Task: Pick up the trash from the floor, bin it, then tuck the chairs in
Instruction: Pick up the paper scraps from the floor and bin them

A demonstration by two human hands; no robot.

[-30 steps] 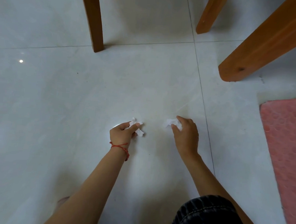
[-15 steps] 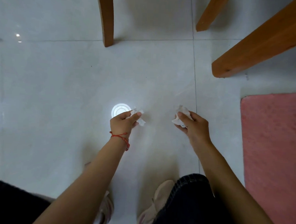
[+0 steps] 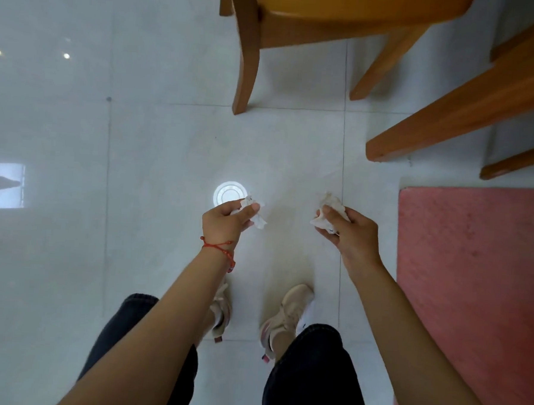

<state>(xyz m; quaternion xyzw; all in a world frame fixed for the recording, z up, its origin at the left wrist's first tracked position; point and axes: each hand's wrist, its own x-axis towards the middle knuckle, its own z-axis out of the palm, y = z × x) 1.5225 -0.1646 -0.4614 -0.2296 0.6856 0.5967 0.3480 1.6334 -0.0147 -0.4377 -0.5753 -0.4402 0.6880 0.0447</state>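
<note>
My left hand (image 3: 226, 220), with a red string bracelet on the wrist, is closed on a small crumpled white paper scrap (image 3: 257, 215) held above the floor. My right hand (image 3: 352, 234) grips a second crumpled white tissue (image 3: 329, 207) between thumb and fingers. Both hands hang in the air over the pale tiled floor (image 3: 157, 141). A wooden chair (image 3: 324, 22) stands ahead at the top, its front leg (image 3: 246, 65) just beyond my left hand. No bin is in view.
A pink mat (image 3: 478, 275) lies on the floor to the right. Slanted wooden legs (image 3: 459, 110) of other furniture cross the upper right. A round bright light reflection (image 3: 229, 194) shows on the tile. My two shoes (image 3: 284, 314) stand below my hands.
Both hands have lifted off the floor with their paper scraps. The view has risen, so the floor looks farther away and my legs, my shoes and the chair seat now show.
</note>
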